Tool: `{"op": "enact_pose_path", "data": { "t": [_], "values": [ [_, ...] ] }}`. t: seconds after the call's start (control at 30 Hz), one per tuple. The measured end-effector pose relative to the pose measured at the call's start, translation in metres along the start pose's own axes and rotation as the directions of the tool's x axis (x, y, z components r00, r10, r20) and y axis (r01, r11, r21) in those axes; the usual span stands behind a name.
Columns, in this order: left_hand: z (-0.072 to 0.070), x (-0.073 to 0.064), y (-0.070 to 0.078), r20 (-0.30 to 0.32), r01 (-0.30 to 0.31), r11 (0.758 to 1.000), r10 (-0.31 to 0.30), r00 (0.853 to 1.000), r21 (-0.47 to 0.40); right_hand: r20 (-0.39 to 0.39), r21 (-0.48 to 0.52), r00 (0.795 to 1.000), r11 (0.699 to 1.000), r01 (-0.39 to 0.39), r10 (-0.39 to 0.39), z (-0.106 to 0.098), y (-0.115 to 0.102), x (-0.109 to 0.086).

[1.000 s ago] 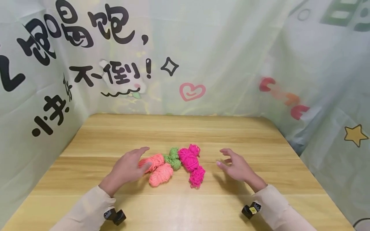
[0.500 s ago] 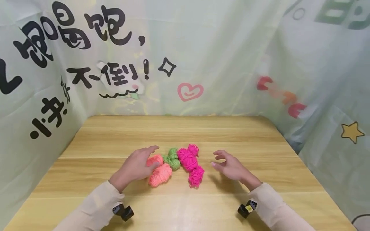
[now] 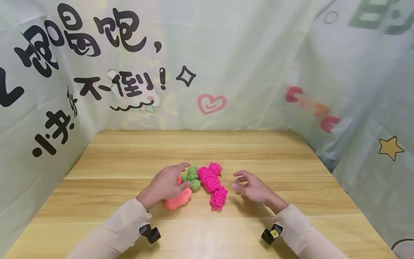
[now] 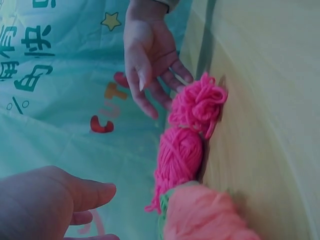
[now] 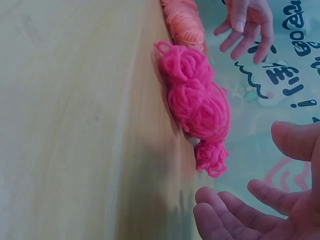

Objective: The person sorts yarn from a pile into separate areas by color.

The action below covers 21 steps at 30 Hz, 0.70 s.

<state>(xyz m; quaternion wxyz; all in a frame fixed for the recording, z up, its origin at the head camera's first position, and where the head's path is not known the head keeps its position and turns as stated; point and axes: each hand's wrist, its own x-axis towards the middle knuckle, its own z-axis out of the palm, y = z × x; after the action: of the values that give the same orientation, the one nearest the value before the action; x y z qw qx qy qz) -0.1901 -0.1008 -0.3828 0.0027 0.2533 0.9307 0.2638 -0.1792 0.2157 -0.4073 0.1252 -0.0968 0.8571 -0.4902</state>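
Pale green hangings (image 3: pixel 252 54) enclosed the wood-grained surface (image 3: pixel 207 147), their creased faces printed with black characters (image 3: pixel 134 83), a pink heart (image 3: pixel 211 105) and a yellow star (image 3: pixel 391 148).

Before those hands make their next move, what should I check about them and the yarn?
1. Left-hand grip free: ok, holding nothing.
2. Right-hand grip free: ok, open and apart from the pink yarn.
3. Orange yarn uncovered in the head view: not ok, the left hand hides part.
4. Pink yarn wound tidily: not ok, loosely looped.
5. Green yarn untangled from its neighbours: cannot tell, they sit too close together.
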Motion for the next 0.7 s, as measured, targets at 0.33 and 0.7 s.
{"op": "enact_pose_path", "data": {
  "t": [0.33, 0.7],
  "values": [
    [0.015, 0.003, 0.007, 0.010, -0.037, 0.999, 0.037, 0.999, -0.026, 0.071, 0.008, 0.997, 1.000, 0.000, -0.001, 0.018, 0.003, 0.001],
    [0.021, 0.022, 0.017, 0.081, -0.122, 0.992, 0.122, 0.989, -0.007, 0.098, 0.096, 0.995, 0.994, -0.045, 0.035, 0.024, -0.002, 0.004]
  ]
}}
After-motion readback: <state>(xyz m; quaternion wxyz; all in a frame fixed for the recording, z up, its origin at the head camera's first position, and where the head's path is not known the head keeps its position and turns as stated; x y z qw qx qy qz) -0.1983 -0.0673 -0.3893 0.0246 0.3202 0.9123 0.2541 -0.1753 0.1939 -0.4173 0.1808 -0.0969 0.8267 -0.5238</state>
